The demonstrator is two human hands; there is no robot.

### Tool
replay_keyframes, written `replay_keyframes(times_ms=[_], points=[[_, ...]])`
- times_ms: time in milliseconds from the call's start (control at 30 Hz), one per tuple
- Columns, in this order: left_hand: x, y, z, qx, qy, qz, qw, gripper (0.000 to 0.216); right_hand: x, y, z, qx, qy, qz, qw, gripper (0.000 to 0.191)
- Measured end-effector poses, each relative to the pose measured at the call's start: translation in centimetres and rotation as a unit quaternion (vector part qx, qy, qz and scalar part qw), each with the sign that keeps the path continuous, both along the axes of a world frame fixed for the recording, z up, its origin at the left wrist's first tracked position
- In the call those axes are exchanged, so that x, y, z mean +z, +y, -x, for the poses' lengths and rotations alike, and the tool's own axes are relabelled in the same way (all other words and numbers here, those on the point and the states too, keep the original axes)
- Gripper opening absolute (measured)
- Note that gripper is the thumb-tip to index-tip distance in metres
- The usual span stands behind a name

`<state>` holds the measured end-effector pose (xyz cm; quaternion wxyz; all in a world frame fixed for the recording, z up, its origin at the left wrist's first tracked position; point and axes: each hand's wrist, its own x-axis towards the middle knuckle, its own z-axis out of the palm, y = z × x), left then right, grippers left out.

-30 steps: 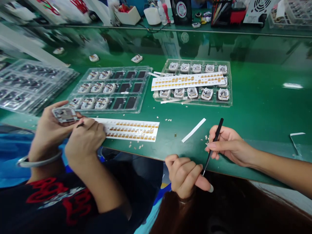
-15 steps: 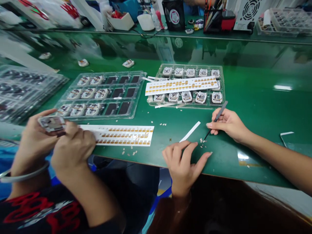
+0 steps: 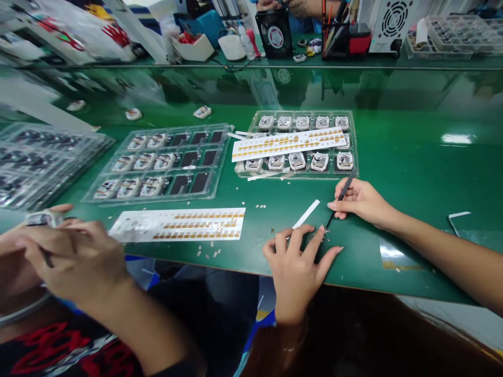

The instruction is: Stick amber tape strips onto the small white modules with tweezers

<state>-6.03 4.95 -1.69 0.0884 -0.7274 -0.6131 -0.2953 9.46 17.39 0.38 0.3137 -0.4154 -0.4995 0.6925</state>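
Observation:
My right hand point(image 3: 363, 205) holds dark tweezers point(image 3: 342, 195) by the shaft, tips pointing down at the table. Those tips reach a few tiny pale pieces point(image 3: 326, 234), partly covered by my left hand point(image 3: 294, 269). With fingers spread, my left hand rests on the table, its index fingertip right by the tweezer tips. A narrow white strip point(image 3: 307, 213) lies just beyond its fingers. Farther back, a clear tray point(image 3: 356, 170) carries rows of white-framed small device parts, and a white sheet of amber stickers point(image 3: 288, 144) lies across it.
At left, a co-worker's hands point(image 3: 78, 256) hold a small device part point(image 3: 44, 219). Near them lie another sticker sheet point(image 3: 137, 225) and a second tray point(image 3: 214, 191). Stacked trays point(image 3: 23, 162) stand far left. A shelf point(image 3: 220, 67) with a fan point(image 3: 275, 32) runs along the back.
My left index finger has moved in to the tweezer tips, and my right hand has shifted slightly left. The co-worker's hands have moved left and off their sheet. The view has tilted slightly.

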Motion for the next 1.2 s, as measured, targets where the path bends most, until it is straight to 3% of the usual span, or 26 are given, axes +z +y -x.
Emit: replay_keyframes(times_ms=[433,633,833,1000,1200], points=[[-0.8,0.1,0.0,-0.001,-0.124,-0.041,0.991,0.001,0.3,0.9,-0.6,-0.028,0.051,0.068,0.996,0.046],[-0.9,0.1,-0.3,-0.015,-0.245,-0.095,0.965,0.01,1.9,0.0,-0.8,-0.086,0.074,0.081,0.99,0.041],[-1.0,0.1,-0.3,-0.067,-0.298,-0.137,0.942,0.008,3.2,-0.6,3.9,-0.057,0.073,0.072,0.993,0.04],[-0.8,-0.4,0.6,-0.155,-0.271,-0.134,0.941,0.012,1.5,0.8,9.0,-0.076,0.054,0.04,0.995,0.046],[-1.1,-0.5,1.1,-0.186,-0.284,-0.139,0.93,0.018,-0.4,1.6,10.4,-0.136,0.016,-0.021,0.99,0.05]])
